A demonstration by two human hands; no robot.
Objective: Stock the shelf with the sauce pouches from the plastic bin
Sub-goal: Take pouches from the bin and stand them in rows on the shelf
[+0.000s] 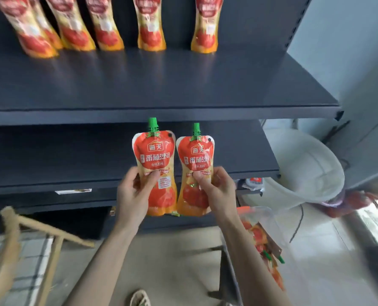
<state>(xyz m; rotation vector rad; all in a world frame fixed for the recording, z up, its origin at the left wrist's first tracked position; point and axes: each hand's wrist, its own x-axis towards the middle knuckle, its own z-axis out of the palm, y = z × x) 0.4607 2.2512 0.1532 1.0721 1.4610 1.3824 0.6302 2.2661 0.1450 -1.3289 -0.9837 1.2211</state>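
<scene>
I hold two red-and-orange sauce pouches with green caps upright, side by side, in front of the dark shelves. My left hand [133, 193] grips the left pouch [156, 155] at its waist. My right hand [216, 191] grips the right pouch [195, 160] the same way. Several matching pouches [150, 29] stand in a row at the back of the upper shelf [161, 85]. The clear plastic bin [269, 221] sits low on my right with more pouches [261, 239] inside, partly hidden by my right forearm.
A lower dark shelf [73, 155] runs behind the held pouches. A wooden chair frame [28, 228] stands at lower left. A white fan-like object [305, 168] and a dark cable lie on the floor at right, beside a grey wall.
</scene>
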